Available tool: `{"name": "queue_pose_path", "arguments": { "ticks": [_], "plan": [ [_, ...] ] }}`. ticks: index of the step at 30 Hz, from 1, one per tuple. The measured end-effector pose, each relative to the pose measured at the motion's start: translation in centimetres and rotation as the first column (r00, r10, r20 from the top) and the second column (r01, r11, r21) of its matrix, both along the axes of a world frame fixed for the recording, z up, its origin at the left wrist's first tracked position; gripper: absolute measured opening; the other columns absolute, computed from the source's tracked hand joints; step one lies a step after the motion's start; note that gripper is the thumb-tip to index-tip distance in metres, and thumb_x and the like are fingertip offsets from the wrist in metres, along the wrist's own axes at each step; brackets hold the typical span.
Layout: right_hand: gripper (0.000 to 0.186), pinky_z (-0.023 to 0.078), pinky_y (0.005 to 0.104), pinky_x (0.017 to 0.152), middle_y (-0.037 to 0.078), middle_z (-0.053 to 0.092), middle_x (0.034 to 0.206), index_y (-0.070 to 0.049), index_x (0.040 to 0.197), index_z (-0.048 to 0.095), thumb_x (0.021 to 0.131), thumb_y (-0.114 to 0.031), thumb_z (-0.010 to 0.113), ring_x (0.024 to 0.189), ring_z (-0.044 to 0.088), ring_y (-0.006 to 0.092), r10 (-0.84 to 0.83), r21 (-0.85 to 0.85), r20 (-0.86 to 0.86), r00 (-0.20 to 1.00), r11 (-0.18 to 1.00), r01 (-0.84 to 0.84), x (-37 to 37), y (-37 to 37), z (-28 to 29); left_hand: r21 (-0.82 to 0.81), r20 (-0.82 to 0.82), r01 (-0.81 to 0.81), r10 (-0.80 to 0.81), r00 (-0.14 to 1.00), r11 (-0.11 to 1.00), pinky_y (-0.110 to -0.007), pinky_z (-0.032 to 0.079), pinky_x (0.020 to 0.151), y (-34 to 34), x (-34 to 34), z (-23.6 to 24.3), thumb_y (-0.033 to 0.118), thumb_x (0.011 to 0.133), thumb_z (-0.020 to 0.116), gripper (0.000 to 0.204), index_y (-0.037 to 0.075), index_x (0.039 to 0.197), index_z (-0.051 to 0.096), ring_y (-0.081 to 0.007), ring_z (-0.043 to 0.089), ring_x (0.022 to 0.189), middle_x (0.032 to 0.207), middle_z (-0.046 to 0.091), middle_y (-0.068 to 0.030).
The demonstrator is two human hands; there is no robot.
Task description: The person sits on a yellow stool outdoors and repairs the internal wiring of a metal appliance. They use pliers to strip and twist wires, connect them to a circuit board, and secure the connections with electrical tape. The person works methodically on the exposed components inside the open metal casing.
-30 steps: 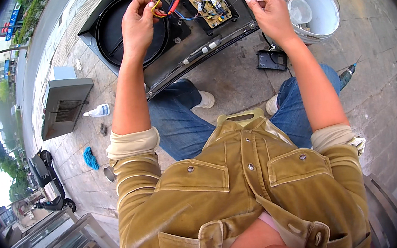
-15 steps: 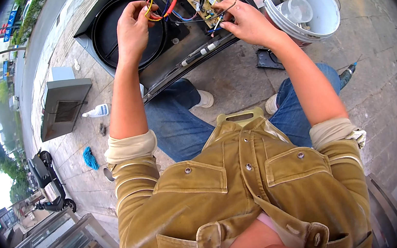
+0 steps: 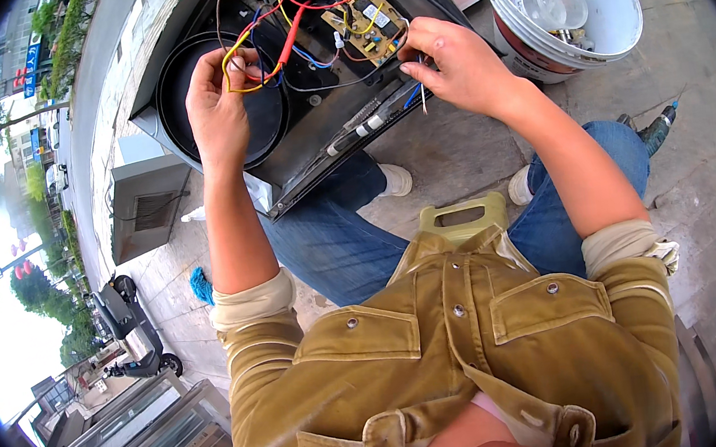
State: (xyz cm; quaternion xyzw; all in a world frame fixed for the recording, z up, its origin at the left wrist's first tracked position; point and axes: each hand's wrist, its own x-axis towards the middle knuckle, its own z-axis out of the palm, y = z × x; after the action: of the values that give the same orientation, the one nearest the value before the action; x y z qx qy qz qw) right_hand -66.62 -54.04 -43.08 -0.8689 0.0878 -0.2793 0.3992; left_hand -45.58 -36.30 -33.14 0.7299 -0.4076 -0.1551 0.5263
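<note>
An open dark metal appliance housing [image 3: 306,154] lies in front of me, with a round black recess [image 3: 177,112] at its left. Over that recess, my left hand [image 3: 219,102] is closed in a pinch on a loop of yellow and red wires [image 3: 231,59]. A red sleeve [image 3: 291,41] covers part of the red wire. Beside the right edge of a tan circuit board [image 3: 367,28], my right hand [image 3: 459,62] has its thumb and fingers together on a thin wire [image 3: 402,40]. A pale wire end hangs below those fingers. White connectors [image 3: 339,40] join other leads.
At the right stands a white bucket [image 3: 523,41] holding a clear plastic tub and a yellow-lidded jar. A power tool [image 3: 658,129] lies beyond my right knee. Left are a grey metal box [image 3: 144,208], a blue cloth [image 3: 201,286] and a parked scooter [image 3: 133,328].
The view has shifted, so most things sit lower and further right. My left hand has drawn the wire loop left of the board. My right hand has moved slightly down along the board's edge.
</note>
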Motion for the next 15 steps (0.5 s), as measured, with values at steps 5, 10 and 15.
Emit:
{"name": "queue_pose_path", "arguments": {
  "ticks": [5, 10, 15],
  "plan": [
    [0.021, 0.049, 0.0350, 0.070, 0.011, 0.055, 0.091, 0.000, 0.099, 0.058, 0.079, 0.001, 0.064, 0.076, 0.058, 0.0267, 0.015, 0.046, 0.029, 0.999, 0.999, -0.016, 0.32, -0.33, 0.09, -0.032, -0.023, -0.013, 0.012, 1.000, 0.999, -0.026, 0.052, 0.075, 0.05, 0.16, -0.47, 0.014, 0.099, 0.055, 0.018, -0.002, 0.107, 0.057, -0.0090, 0.060, 0.080, 0.097, 0.066, -0.0073],
    [0.026, 0.049, 0.0349, 0.072, 0.011, 0.054, 0.096, -0.001, 0.102, 0.058, 0.077, 0.005, 0.060, 0.078, 0.058, 0.0260, -0.013, -0.035, 0.041, 0.999, 0.999, 0.014, 0.55, -0.13, -0.53, -0.066, -0.041, -0.001, -0.002, 0.999, 0.998, -0.025, 0.052, 0.073, -0.32, 0.11, -0.71, 0.014, 0.098, 0.056, 0.018, -0.002, 0.107, 0.057, -0.0088, 0.060, 0.079, 0.097, 0.066, -0.0077],
    [0.026, 0.050, 0.0403, 0.075, 0.013, 0.056, 0.096, -0.001, 0.101, 0.060, 0.076, 0.006, 0.059, 0.087, 0.061, 0.0333, -0.026, 0.042, 0.009, 1.000, 0.999, 0.025, 0.70, 0.39, 0.11, -0.066, -0.041, -0.020, 0.017, 0.999, 0.998, -0.025, 0.052, 0.073, -0.16, 0.37, -0.97, 0.014, 0.097, 0.057, 0.018, -0.002, 0.106, 0.058, -0.0092, 0.061, 0.079, 0.097, 0.066, -0.0077]
  ]
}}
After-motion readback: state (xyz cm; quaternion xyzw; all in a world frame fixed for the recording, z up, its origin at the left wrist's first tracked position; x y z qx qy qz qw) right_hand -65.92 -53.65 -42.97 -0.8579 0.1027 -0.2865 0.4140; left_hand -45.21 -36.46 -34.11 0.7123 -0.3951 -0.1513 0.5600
